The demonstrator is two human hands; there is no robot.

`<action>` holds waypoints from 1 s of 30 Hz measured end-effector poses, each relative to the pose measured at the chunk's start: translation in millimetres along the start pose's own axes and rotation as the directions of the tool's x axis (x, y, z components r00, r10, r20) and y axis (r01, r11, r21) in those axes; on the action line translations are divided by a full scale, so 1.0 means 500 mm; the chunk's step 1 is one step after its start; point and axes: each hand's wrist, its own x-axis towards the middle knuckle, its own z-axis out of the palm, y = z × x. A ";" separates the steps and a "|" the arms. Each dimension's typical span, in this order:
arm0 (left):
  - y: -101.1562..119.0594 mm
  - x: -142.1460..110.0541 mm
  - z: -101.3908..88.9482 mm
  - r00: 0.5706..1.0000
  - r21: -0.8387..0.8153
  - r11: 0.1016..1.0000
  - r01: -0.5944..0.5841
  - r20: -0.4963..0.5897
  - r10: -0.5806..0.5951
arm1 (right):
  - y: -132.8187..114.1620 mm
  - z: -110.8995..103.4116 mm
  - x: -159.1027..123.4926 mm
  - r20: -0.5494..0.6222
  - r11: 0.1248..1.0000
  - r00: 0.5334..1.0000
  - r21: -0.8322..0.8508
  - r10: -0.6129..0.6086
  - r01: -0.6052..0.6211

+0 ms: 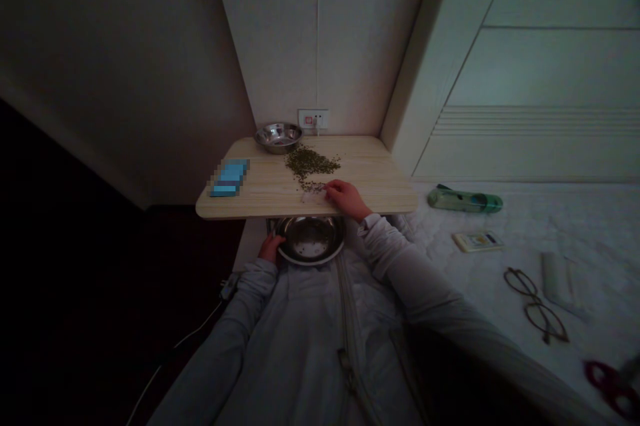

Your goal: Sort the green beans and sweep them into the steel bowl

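A pile of small green beans (311, 163) lies spread on a light wooden table (373, 179). My right hand (345, 198) rests on the table at the near edge of the pile, fingers curled over a pale card-like piece (313, 197) beside a few beans. My left hand (271, 247) grips the left rim of a steel bowl (310, 239) held just below the table's front edge; the bowl holds a few beans. A second steel bowl (278, 137) stands at the back of the table.
A blue blurred flat object (229, 178) lies on the table's left. On the white bed to the right lie a green bottle (465, 201), a small box (477, 241), glasses (535, 303) and red scissors (613, 386). A wall socket (313, 119) sits behind the table.
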 end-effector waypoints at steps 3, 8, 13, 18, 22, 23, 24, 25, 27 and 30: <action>-0.005 0.005 -0.002 1.000 0.000 1.000 0.001 -0.006 -0.001 | 0.003 0.001 0.002 -0.028 0.999 1.000 -0.030 -0.013 0.012; -0.008 0.006 -0.004 1.000 -0.025 1.000 -0.007 0.023 0.008 | 0.002 0.001 0.001 -0.017 0.998 1.000 -0.064 -0.011 0.010; -0.010 0.009 -0.008 1.000 -0.001 1.000 -0.006 0.007 0.006 | 0.002 -0.001 0.000 0.005 0.998 1.000 -0.065 -0.010 0.011; -0.010 0.007 -0.006 0.999 -0.034 0.999 0.027 0.022 -0.026 | -0.001 -0.002 -0.001 0.002 0.998 1.000 -0.065 -0.001 0.001; -0.006 0.004 -0.001 1.000 -0.040 0.999 0.014 0.012 -0.014 | -0.006 -0.002 -0.003 -0.019 0.998 1.000 -0.060 -0.004 0.003; -0.006 0.004 -0.001 1.000 -0.039 0.999 0.012 0.013 -0.012 | -0.006 -0.002 -0.003 -0.017 0.998 1.000 -0.064 -0.006 0.005; -0.006 0.004 -0.001 1.000 -0.035 0.999 0.012 0.014 -0.012 | -0.006 -0.002 -0.004 -0.013 0.998 1.000 -0.068 -0.006 0.005; -0.007 0.006 -0.002 1.000 -0.031 0.999 0.014 0.014 -0.013 | -0.006 -0.002 -0.004 -0.007 0.998 1.000 -0.070 -0.005 0.004; -0.011 0.010 -0.005 1.000 -0.025 0.999 0.023 0.011 -0.023 | -0.004 -0.002 -0.003 0.006 0.998 1.000 -0.068 -0.002 0.002; -0.016 0.014 -0.009 1.000 -0.030 0.999 0.017 0.008 -0.017 | -0.001 -0.003 -0.003 0.026 0.998 1.000 -0.070 -0.005 0.007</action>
